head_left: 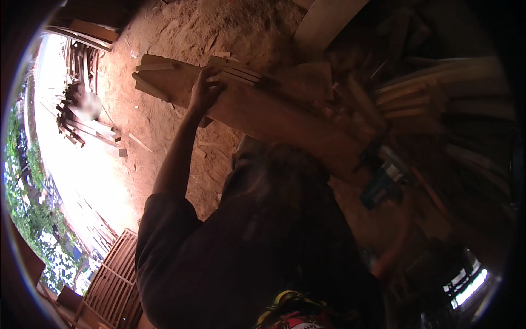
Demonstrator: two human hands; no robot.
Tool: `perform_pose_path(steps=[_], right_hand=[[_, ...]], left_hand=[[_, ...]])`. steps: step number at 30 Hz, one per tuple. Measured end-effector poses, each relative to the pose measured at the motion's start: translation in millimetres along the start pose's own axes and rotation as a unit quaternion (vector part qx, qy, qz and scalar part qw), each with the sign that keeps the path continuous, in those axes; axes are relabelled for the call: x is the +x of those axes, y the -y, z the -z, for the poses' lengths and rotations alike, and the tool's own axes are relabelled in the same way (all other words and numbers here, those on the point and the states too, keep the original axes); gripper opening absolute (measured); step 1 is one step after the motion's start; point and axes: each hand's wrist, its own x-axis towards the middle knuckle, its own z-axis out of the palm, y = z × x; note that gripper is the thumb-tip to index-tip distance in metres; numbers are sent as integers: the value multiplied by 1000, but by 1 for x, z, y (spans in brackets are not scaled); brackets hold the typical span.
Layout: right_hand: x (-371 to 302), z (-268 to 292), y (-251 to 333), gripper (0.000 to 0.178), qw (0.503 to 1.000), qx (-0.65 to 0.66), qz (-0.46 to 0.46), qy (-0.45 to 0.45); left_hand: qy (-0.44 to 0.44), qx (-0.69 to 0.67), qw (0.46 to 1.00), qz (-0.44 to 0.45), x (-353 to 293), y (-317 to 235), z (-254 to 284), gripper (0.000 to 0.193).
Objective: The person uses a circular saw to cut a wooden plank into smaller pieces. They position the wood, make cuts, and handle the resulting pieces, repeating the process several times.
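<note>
Our left hand [207, 90] grasped wood strips [239, 73] by their left end, atop the wide board [268, 114]; our right hand sat unseen in shadow, state unclear. We judged the strips light, stiff, maybe splintery, best pinched across 1 end.

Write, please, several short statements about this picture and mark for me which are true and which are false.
1. The left hand is at the long board, beside narrow wood strips. True.
2. The teal power tool is at the left edge of the picture. False: it is right of the middle.
3. A slatted wooden piece shows at the lower left. True.
4. Green plants show at the upper right. False: they show along the left edge.
5. The ground is brownish. True.
</note>
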Motion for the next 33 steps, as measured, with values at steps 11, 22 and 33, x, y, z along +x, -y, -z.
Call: perform_pose_path(steps=[11, 22, 33], right_hand=[[48, 30, 269, 42, 976, 211, -8, 48], [133, 99, 466, 57, 992, 84, 69, 65], [181, 55, 537, 67, 990, -27, 131, 46]], left_hand=[[-190, 27, 979, -75, 47, 32, 36, 37], [-260, 45, 955, -137, 40, 35, 23, 21], [-229, 5, 967, -110, 36, 29, 27, 20]])
